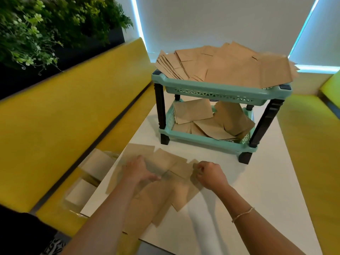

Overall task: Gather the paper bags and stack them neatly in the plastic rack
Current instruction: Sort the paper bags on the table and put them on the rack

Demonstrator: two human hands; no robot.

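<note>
Gathering the loose paper bags (165,173) is the step in hand, and both hands are already on the pile. The left hand (138,171) lies over the left part of the spread with its fingers stretched rightward and pressing down on the paper; motion blur hides whether any fingertip is hooked under an edge. The right hand (208,174) sits at the right end of the pile with its fingers curled in, apparently pinching the edge of a bag, though blur makes the grip hard to confirm.

The bags fan out, overlapping at several angles, on the near left part of the white table (266,181), some reaching past its near left edge. To do this well, I would sweep the two hands toward each other so the sheets slide into one bundle, then tap its edges square on the table before lifting, since flat paper bags slip apart easily if gripped from one side only.

Toward the far end of the table stands the plastic rack (217,89), teal trays on dark legs. Its top tray already carries a broad, splayed heap of bags overhanging the rim, and the lower tray holds several lying crooked. Neat stacking likely means straightening those too, not just adding more.

Beside the table's left edge, on the yellow bench (55,116), a clear wrapper (88,181) holds more bags. Green plants (46,30) fill the far left corner.
</note>
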